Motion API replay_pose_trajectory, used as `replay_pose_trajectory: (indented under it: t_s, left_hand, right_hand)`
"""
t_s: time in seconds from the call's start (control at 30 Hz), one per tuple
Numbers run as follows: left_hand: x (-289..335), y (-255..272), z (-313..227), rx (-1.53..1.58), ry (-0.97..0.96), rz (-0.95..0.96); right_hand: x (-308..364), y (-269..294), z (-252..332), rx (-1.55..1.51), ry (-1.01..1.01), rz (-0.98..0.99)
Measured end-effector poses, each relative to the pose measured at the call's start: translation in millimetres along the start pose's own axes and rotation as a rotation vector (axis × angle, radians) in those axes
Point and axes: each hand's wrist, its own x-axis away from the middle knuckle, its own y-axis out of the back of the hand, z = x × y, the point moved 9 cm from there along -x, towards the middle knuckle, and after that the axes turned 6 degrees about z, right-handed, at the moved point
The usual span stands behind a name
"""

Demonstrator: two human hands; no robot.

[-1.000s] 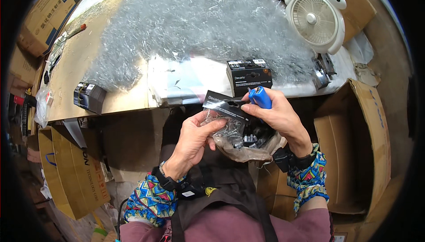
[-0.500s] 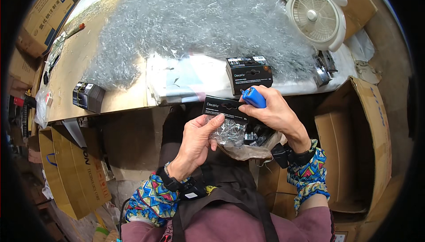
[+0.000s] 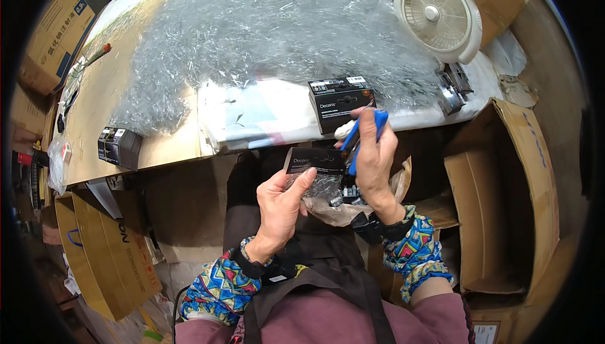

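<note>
We've got a clear bag (image 3: pixel 322 188) under a folded black card (image 3: pixel 305 157), held over the lap just off the desk (image 3: pixel 112 99) edge. Left hand (image 3: pixel 282 202): fingers pinch card and bag, thumb on top. Right hand (image 3: pixel 377 171): fingers wrap a blue tool (image 3: pixel 380 121) beside the card's right end; contact, can't tell. Handling, we judge: light, film soft and slippery, card stiffer but creasable; best hold is the card-film join. Card's long axis runs left-right; bag hangs toward the body. Tool's axis slants, upper right to lower left.
</note>
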Motion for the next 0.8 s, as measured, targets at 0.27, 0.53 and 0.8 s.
replay_pose_trajectory:
  t_s: [0.27, 0.53, 0.8]
  left_hand:
    - [6.9, -10.3, 2.9, 0.007, -0.005, 0.011]
    - [5.7, -22.7, -21.5, -0.567, -0.306, 0.027]
    - [1.9, -37.1, -58.8, -0.892, -0.623, 0.234]
  right_hand:
    - [11.1, -2.2, -12.5, -0.022, 0.017, -0.056]
    - [23.4, -10.5, -2.8, -0.24, 0.044, -0.123]
    - [15.1, 10.2, -15.4, -0.012, 0.002, -0.059]
